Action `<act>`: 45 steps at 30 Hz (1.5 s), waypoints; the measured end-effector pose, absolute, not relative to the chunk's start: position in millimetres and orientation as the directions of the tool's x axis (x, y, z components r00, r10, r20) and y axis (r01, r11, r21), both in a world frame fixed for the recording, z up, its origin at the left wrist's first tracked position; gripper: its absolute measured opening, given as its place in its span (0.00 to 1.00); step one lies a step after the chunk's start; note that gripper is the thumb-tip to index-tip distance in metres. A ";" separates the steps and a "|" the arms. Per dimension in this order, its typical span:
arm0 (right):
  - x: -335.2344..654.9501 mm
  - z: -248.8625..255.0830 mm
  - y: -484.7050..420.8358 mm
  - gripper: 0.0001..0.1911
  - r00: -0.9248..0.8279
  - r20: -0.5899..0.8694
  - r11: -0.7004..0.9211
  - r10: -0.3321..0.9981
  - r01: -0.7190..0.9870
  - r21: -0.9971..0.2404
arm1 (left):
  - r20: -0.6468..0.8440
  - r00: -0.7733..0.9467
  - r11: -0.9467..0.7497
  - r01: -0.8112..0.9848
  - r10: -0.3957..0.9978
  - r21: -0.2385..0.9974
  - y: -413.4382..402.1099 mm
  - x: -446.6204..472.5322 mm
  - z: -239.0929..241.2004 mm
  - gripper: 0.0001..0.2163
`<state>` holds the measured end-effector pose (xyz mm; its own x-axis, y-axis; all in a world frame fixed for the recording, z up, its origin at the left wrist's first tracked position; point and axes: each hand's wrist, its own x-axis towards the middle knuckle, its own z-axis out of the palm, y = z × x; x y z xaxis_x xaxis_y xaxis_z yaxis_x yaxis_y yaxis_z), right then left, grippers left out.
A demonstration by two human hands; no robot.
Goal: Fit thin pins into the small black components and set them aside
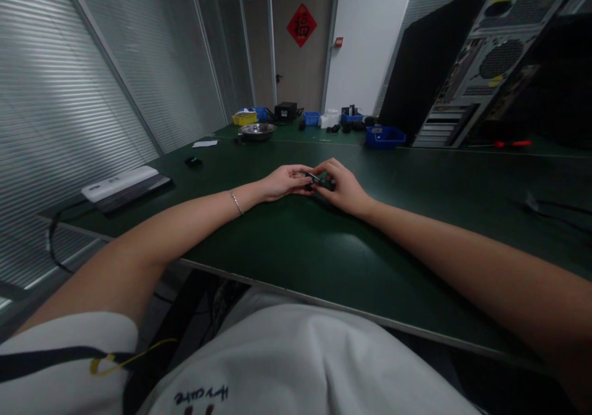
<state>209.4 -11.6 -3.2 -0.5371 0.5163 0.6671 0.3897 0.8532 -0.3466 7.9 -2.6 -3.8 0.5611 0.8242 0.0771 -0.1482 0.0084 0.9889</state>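
Note:
Both my hands meet over the middle of the dark green table (296,242). My left hand (283,182) and my right hand (343,188) pinch a small black part (320,181) between their fingertips, just above the tabletop. Both sets of fingers are curled round it. A thin bracelet (237,201) is on my left wrist. What the small part is cannot be made out.
A computer tower (490,63) stands open at the back right with a red-handled screwdriver (511,143) before it. A blue bin (385,136), a metal bowl (257,131) and several small bins sit at the far edge. A white and black device (121,185) lies at the left.

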 end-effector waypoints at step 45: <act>208.1 -3.4 -16.8 0.13 -0.543 0.677 0.867 0.496 0.358 -0.348 | 0.073 0.544 0.004 -0.139 0.836 0.990 -5.3 10.4 -3.0 0.17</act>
<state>208.1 -16.8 -3.4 -0.5433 0.4960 0.6774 0.3577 0.8667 -0.3476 10.4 -5.3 -3.0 0.5443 0.8357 0.0729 -0.1387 0.0039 0.9903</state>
